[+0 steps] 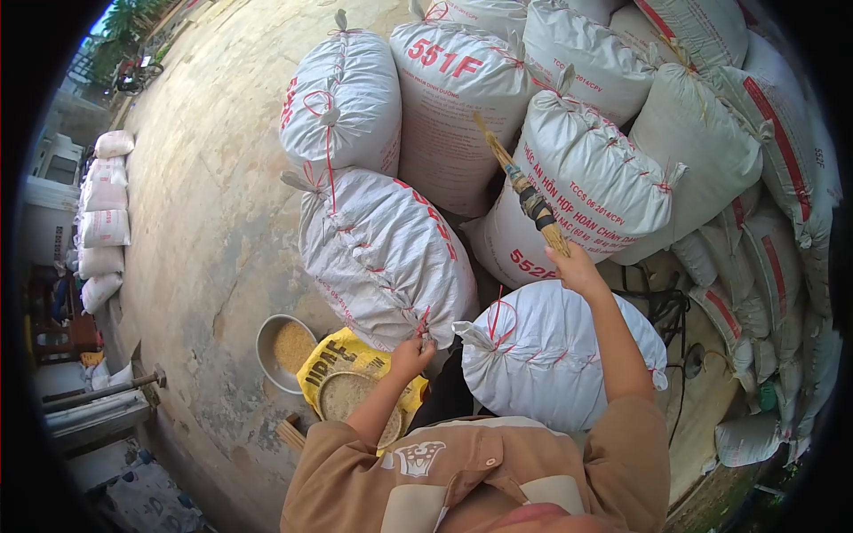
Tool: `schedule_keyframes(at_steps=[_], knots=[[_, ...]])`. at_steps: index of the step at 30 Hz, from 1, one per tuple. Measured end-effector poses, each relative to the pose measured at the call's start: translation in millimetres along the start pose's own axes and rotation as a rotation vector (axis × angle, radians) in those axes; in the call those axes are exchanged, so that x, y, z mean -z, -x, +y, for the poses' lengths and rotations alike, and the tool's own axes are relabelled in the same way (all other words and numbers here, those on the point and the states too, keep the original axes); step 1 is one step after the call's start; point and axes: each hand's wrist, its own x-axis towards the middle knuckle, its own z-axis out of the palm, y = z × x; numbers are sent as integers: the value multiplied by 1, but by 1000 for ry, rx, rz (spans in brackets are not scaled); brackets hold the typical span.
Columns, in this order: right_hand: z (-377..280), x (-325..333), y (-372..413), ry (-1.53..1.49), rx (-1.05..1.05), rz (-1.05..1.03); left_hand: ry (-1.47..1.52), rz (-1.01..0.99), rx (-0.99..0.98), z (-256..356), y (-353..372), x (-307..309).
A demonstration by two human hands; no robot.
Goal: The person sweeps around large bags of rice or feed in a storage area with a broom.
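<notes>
My right hand (579, 269) is closed round one end of a short straw hand broom (526, 191), its middle bound with dark tape. The broom slants up and left in front of full white sacks. My left hand (414, 356) pinches the tied corner of a stuffed white sack (391, 258) that leans in front of me, sewn shut with red string. Close to my right forearm lies another tied white sack (560, 351). A round shallow basket of grain (348, 375) rests on a yellow bag (342, 354) below my left forearm.
A metal bowl (276, 328) of yellow grain stands on the concrete floor (204, 231). Upright sacks (342, 98) and a tall sack pile (773, 186) rise ahead and right. Black cables (668, 306) lie at right. More sacks (105, 228) line the far left.
</notes>
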Motion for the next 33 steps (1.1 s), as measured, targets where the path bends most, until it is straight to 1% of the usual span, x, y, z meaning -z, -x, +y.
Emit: schedule_keyframes(at_steps=[1,2,4,6,8,10,12,14,15,17,18,20,21,23,24,26,27,28,30,31,32,33], knots=[[1,5,4,5,40,74,-25,-17,4,1,-1,0],[1,11,5,12,50,77,-53,-34,10,2,-1,1],[-6,17,7,-93,-62,87,-67,-29,-17,4,-1,1],[-14,14,6,-123,-64,115,-84,-25,-47,10,-2,1],[-21,9,10,-163,-73,151,-84,-81,-50,19,-4,2],[-28,3,19,-308,-78,96,-54,-82,-84,18,-8,-6],[-28,-3,27,-309,-48,89,-20,-76,-112,22,-12,-9],[-29,-9,34,-302,-17,69,-52,-167,-135,35,-17,-5],[-28,-10,37,-298,-24,52,-40,-156,-128,37,-19,-6],[-27,-13,41,-281,-24,21,-41,-197,-160,42,-23,-7],[-26,-15,43,-283,-37,25,-32,-184,-151,42,-26,-10],[-30,-19,47,-279,-47,21,-90,-99,-236,42,-33,-15],[-32,-22,51,-273,-53,26,-87,-98,-225,47,-36,-10],[-24,-26,56,-247,-42,9,137,-491,-5,57,-42,9],[-20,-30,57,-239,-43,3,146,-489,0,55,-43,9],[-6,-36,57,175,96,152,172,-457,-6,56,-40,5],[16,-43,56,402,242,322,166,-460,-8,53,-34,4],[25,-47,65,398,238,329,180,-382,-47,49,-27,4],[41,-54,82,451,104,321,162,-242,-115,34,-15,7],[55,-56,88,466,79,313,129,-181,-140,19,-6,11],[64,-55,94,458,80,319,158,-35,-97,13,7,26],[70,-56,97,513,113,308,185,114,-54,9,19,45]])
